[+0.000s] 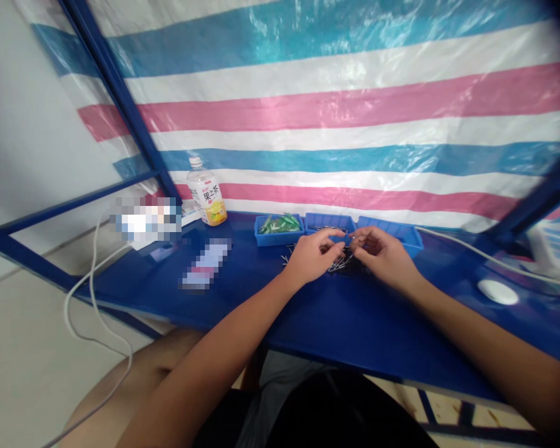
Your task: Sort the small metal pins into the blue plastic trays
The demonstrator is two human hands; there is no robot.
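My left hand [313,254] is over the table with its fingers curled; any small thing in it is too small to make out. Close by on its right, my right hand [381,254] has thumb and fingertips drawn together, and what they pinch cannot be made out. The fingertips of both hands nearly meet above a loose pile of thin silver and dark pieces [338,266]. Behind them stand a blue bin [280,239] with green pieces, a middle blue bin [329,220] with thin metal-looking pieces, and a right blue bin [408,238], partly hidden by my right hand.
A drink bottle [208,193] stands at the back left of the blue table [308,317]. A blurred-out flat object [208,264] lies in front of it. A white oval object [498,292] is on the right. White cables [93,274] hang at left; a striped sheet [308,112] covers the back.
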